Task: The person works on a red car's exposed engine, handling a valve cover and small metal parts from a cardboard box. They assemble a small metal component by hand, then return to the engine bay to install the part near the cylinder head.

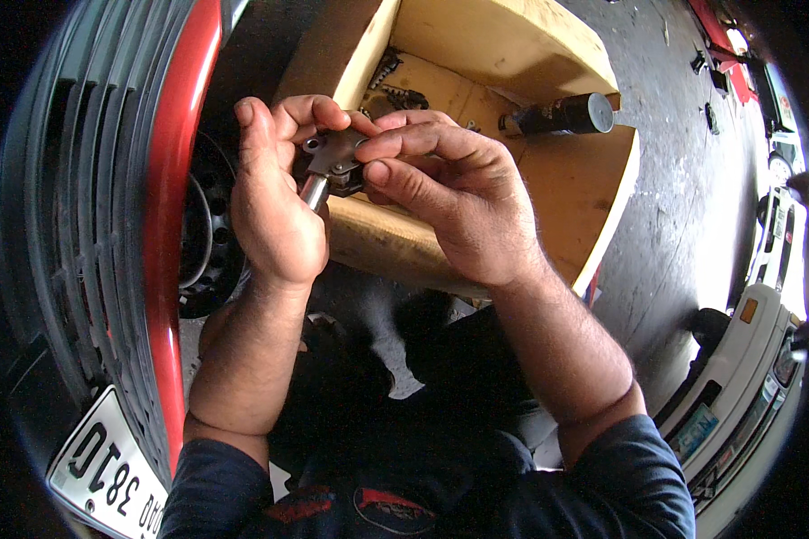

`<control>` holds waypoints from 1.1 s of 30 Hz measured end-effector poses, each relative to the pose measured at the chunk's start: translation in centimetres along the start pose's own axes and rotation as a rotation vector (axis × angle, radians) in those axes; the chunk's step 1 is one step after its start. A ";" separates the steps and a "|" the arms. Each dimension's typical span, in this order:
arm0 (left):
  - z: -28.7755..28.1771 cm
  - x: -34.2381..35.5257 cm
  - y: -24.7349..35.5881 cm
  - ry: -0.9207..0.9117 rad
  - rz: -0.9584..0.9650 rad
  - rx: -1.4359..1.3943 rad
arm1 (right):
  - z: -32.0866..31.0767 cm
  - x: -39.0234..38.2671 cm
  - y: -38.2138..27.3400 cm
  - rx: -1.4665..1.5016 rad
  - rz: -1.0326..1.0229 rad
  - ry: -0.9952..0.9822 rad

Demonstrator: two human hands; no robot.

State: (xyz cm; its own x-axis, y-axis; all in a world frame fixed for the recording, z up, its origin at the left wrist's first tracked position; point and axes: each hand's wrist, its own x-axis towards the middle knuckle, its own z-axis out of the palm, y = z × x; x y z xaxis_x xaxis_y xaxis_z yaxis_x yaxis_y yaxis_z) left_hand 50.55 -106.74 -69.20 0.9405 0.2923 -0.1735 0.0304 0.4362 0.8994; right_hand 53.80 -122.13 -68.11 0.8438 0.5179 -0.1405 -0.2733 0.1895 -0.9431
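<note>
A person in a dark blue shirt is holding up a small metal part in both bare hands. The part is showing a flat grey plate with a round hole and a shiny cylinder angling down from it. It is sitting between the hands, above the near left edge of an open tan box.

The left hand is cradling the part, palm turned toward the viewer; its fingers are curling over the far side, its thumb is standing apart, and the cylinder is lying against the palm. The right hand is grasping the plate's right edge between thumb and forefinger. Neither hand is hanging free.

As for progress, the part is already up in the hands, and the plate and cylinder are appearing joined as one piece. The handling seems to be ongoing, since both hands are gripping and the part is not yet set down. Whether anything on it is remaining to be fitted or loosened cannot be told, as the fingers are hiding much of it.

Inside the box, small dark pieces are lying loose, out of the hands. A black cylindrical container is resting on its side at the box's right. To the left, a vehicle's black grille with a red strip is rising close by.
</note>
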 end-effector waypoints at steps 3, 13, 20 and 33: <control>-0.1 0.0 0.1 -0.007 -0.024 -0.011 | -0.1 -0.1 -0.2 -0.182 -0.084 -0.019; 0.0 -0.2 0.3 -0.028 0.155 0.227 | -0.2 -0.2 -1.3 -0.298 0.000 -0.088; 0.2 -0.4 -0.1 -0.056 0.350 0.238 | 0.2 -0.8 -2.1 -0.380 -0.102 -0.109; 0.4 -0.2 -0.2 -0.047 0.246 0.240 | -0.1 -0.3 -2.2 -0.791 -0.341 -0.011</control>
State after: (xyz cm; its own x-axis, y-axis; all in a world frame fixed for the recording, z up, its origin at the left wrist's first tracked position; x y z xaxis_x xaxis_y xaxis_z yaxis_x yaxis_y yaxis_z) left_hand 50.52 -107.24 -69.16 0.9440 0.3214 0.0739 -0.1256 0.1433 0.9817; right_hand 54.24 -122.77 -66.02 0.8153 0.5476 0.1881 0.4003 -0.2984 -0.8664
